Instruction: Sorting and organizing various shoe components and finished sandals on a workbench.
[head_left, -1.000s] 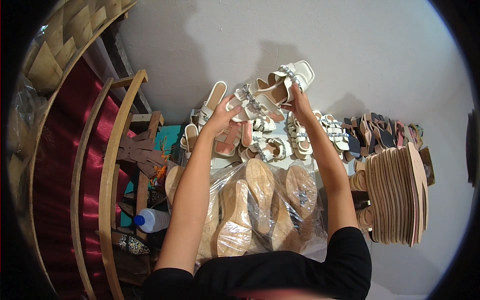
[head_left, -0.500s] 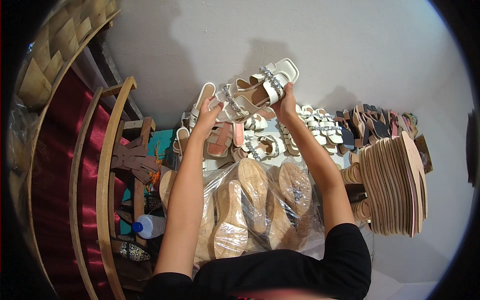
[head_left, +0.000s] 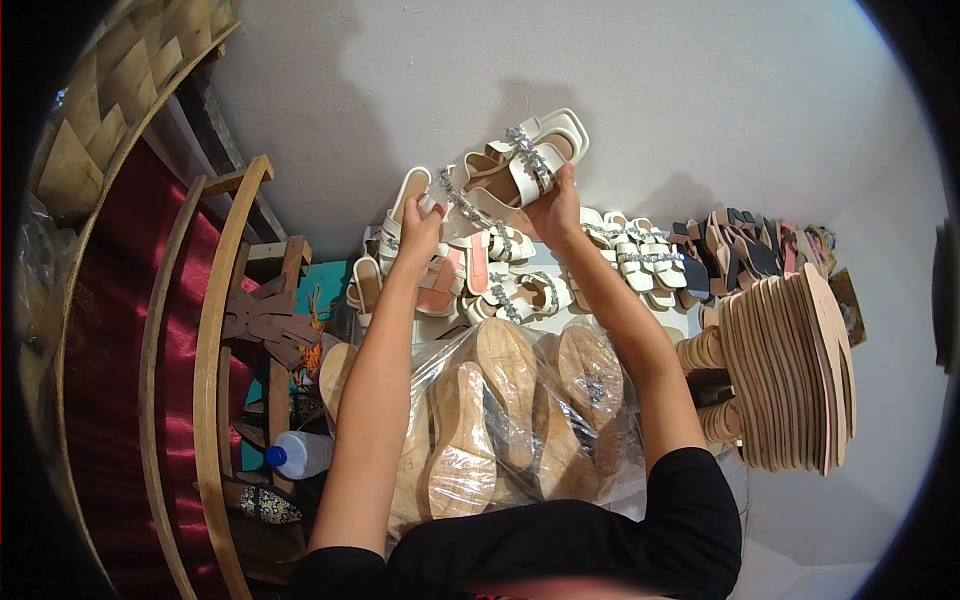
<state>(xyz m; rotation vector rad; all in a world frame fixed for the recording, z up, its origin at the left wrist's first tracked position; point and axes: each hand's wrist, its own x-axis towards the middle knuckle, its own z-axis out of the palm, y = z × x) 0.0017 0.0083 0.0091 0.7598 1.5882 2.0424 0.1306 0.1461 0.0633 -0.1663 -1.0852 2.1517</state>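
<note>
Head cam: both forearms stretch fwd over bagged soles (head_left: 500, 420). L hand (head_left: 418, 232) fingers closed on white sandal (head_left: 412, 195). R hand (head_left: 556, 205) grips jewelled sandal (head_left: 525, 155), raised above sandal pile (head_left: 520, 280) by wall.

Bright even light, soft wall shadows, fisheye-bent dark rim.

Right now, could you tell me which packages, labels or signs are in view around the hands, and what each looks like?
Clear plastic bag: below the forearms, crinkled and see-through, wrapped over tan shoe soles.
Plastic bottle: lower left by the wooden frame, pale body, blue cap, lying on its side.
No signs, screens or readable labels show.
</note>
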